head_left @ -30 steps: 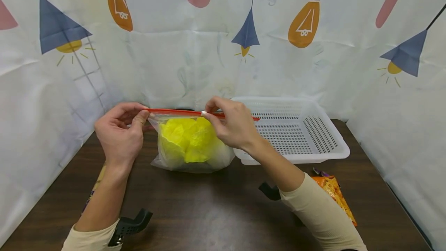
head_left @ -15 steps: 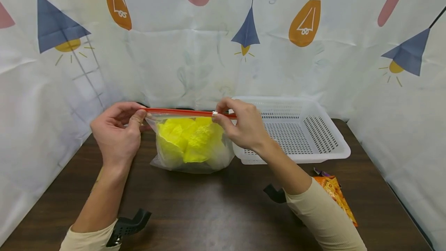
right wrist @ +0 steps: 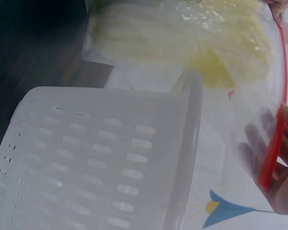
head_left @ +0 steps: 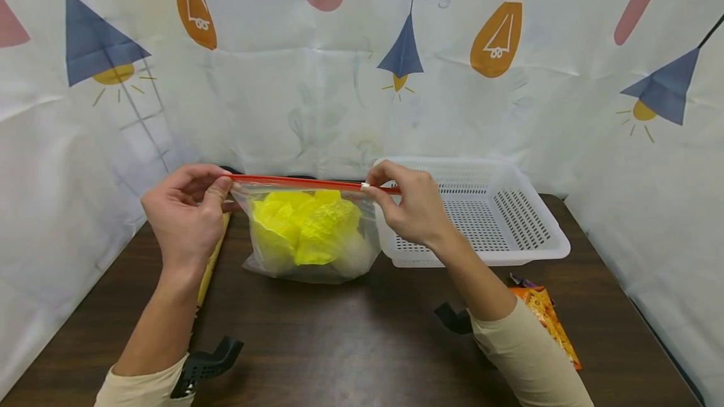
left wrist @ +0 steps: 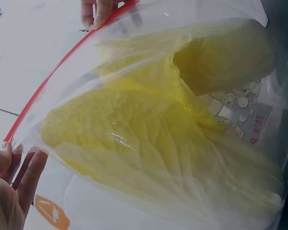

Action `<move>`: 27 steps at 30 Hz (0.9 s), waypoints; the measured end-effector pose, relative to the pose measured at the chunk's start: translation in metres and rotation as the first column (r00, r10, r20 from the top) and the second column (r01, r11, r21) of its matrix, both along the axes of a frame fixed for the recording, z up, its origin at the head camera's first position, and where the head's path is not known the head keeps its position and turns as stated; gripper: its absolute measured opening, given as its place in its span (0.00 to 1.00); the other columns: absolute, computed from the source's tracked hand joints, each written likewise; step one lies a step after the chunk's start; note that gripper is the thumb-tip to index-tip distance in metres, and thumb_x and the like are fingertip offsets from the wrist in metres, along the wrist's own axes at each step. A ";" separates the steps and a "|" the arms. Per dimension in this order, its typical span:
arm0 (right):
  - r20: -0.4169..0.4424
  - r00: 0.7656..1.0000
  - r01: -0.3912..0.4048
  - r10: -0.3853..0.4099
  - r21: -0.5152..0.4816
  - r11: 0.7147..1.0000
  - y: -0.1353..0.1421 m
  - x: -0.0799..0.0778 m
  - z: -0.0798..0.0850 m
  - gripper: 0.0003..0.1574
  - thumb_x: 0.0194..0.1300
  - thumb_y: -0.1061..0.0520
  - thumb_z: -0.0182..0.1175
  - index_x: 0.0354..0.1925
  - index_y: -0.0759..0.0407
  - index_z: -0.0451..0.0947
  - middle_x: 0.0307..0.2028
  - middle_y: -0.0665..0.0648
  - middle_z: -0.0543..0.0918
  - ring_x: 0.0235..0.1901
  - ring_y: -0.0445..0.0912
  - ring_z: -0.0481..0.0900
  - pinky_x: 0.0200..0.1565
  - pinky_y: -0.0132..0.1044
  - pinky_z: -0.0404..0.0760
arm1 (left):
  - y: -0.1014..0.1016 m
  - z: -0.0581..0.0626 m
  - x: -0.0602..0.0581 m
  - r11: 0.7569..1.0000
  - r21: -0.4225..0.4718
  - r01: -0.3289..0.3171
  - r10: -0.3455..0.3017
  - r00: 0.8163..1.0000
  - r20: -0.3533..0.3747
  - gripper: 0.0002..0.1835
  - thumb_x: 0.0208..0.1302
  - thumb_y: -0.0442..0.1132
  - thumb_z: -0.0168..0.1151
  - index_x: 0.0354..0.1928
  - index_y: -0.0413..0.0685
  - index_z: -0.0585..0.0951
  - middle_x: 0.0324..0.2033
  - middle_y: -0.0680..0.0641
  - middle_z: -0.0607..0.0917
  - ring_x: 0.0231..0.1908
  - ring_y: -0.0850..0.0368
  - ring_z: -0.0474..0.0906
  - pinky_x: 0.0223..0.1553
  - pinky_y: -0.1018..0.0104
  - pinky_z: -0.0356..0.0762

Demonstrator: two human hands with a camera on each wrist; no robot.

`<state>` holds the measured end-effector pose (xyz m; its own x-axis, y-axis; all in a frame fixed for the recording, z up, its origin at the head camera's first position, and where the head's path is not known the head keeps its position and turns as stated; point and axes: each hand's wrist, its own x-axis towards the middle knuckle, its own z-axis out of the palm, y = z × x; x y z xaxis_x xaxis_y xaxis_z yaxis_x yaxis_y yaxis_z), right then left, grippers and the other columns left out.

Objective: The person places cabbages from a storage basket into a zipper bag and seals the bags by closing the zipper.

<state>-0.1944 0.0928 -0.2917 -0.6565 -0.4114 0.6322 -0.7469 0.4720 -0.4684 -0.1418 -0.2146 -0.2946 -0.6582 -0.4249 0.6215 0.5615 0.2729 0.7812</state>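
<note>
A clear slider bag [head_left: 263, 262] with a red zip strip [head_left: 288, 179] stands on the dark table. Inside it are yellow-green leaves [head_left: 308, 225], which look like Chinese cabbage in the left wrist view. My left hand [head_left: 189, 218] pinches the strip's left end between thumb and fingers. Near the strip's right end, my right hand [head_left: 410, 203] pinches the small white slider [head_left: 364, 186]. The strip is drawn taut between both hands. In the right wrist view the strip's end lies across the palm, and the right fingers show blurred through the plastic.
A white perforated basket [head_left: 557, 245] stands right of the bag, partly behind the right hand. An orange packet [head_left: 545, 325] lies beside the right forearm, with a small purple wrapper [head_left: 523, 280] behind it. A yellow packet [head_left: 213, 262] is partly hidden by the left forearm. A printed curtain [head_left: 339, 112] hangs behind.
My right hand has slid right along the red strip with the white slider. My left hand keeps its pinch on the left end and has shifted slightly left.
</note>
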 end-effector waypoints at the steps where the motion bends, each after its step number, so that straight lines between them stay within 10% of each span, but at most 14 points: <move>1: 0.002 1.000 0.004 -0.004 0.000 1.000 0.002 0.000 0.000 0.04 0.69 0.56 0.68 0.39 0.53 0.82 0.36 0.49 0.89 0.39 0.42 0.86 0.45 0.40 0.82 | 0.000 0.000 0.000 1.000 0.002 0.000 0.000 1.000 0.001 0.03 0.64 0.23 0.68 0.33 0.33 0.87 0.25 0.52 0.88 0.25 0.63 0.87 0.26 0.69 0.85; 27: 0.105 0.994 0.033 -0.030 -0.032 0.999 0.040 0.000 -0.003 0.03 0.70 0.57 0.67 0.40 0.55 0.82 0.32 0.51 0.87 0.33 0.42 0.82 0.33 0.42 0.86 | -0.010 0.001 0.000 0.998 0.022 -0.061 0.061 0.998 0.005 0.05 0.65 0.24 0.67 0.34 0.24 0.85 0.24 0.53 0.87 0.23 0.64 0.86 0.26 0.71 0.84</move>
